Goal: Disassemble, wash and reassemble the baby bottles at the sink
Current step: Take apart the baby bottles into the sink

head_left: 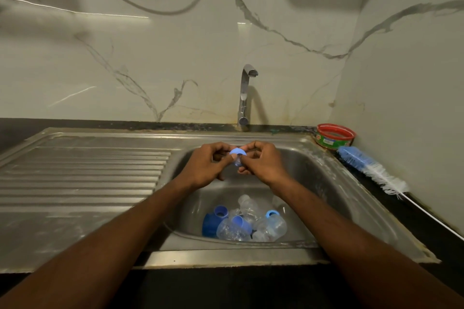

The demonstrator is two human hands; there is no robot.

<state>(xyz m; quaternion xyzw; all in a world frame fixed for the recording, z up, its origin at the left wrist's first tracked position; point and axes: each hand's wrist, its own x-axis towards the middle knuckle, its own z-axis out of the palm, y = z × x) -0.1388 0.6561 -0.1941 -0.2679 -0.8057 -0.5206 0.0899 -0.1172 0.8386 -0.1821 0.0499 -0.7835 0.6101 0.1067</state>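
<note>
Over the sink basin (313,173), my left hand (203,168) and my right hand (266,165) together pinch a light blue bottle ring with a clear teat (237,155) hanging from it. Fingers of both hands curl round the ring's edge. Below, on the basin floor, lies a heap of bottle parts: a dark blue cap (209,223), a blue collar ring (221,212), clear bottles (272,226) and a clear bottle with a blue ring (233,227). No water runs from the tap (247,93).
A ribbed steel draining board (82,173) spreads to the left of the basin. On the dark counter at the right lie a blue and white bottle brush (371,168) and a red and green tub (335,137). Marble wall stands behind.
</note>
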